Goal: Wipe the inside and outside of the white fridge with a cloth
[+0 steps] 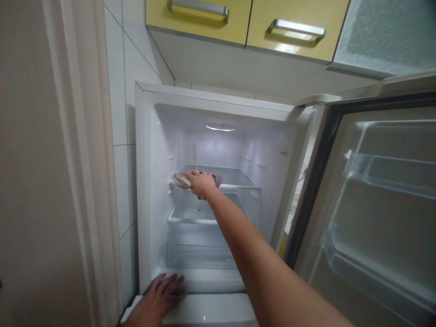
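Note:
An open fridge (146, 181) stands in front of me, its white inside lit from the top. My right hand (200, 182) reaches in and presses a brownish striped cloth (181, 180) onto the front edge of the upper glass shelf (238, 179), fingers closed over it. My left hand (158, 297) lies flat with fingers spread on the white ledge at the bottom of the compartment, holding nothing.
The fridge door (378, 204) hangs open at the right with clear door bins (384, 175). A second glass shelf (190, 215) and a clear drawer (197, 256) sit below. Yellow cupboards with metal handles (296, 28) hang overhead. A tiled wall (121, 113) and a door frame (81, 159) close in the left.

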A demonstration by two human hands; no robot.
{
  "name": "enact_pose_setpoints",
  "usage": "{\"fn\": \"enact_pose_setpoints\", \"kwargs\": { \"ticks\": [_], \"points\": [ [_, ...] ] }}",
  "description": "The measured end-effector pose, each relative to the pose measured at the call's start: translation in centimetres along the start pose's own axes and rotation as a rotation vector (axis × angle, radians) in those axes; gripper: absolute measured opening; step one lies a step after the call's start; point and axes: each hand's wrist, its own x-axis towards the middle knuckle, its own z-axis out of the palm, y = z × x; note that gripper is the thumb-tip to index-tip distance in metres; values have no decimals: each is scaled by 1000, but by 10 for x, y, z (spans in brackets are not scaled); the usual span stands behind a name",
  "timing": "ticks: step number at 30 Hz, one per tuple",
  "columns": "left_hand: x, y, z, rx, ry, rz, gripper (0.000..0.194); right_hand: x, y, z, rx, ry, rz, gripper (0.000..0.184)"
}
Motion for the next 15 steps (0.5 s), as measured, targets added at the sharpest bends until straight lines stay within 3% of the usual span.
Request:
{"fn": "enact_pose_setpoints", "kwargs": {
  "ticks": [6, 9, 12, 15],
  "points": [
    [-12, 12, -13, -32, 37, -28, 106, -13, 4, -1, 80, 40, -78, 72],
    [-12, 11, -11, -60, 66, -23, 102, -21, -8, -18, 182, 139, -14, 75],
    [-10, 8, -10, -91, 66, -3, 102, -23, -38, -69, 139, 512, 44, 78],
    [-7, 5, -7, -94, 45, 9, 103, -11, -71, -148, 37, 958, -107, 65]
  ]
}}
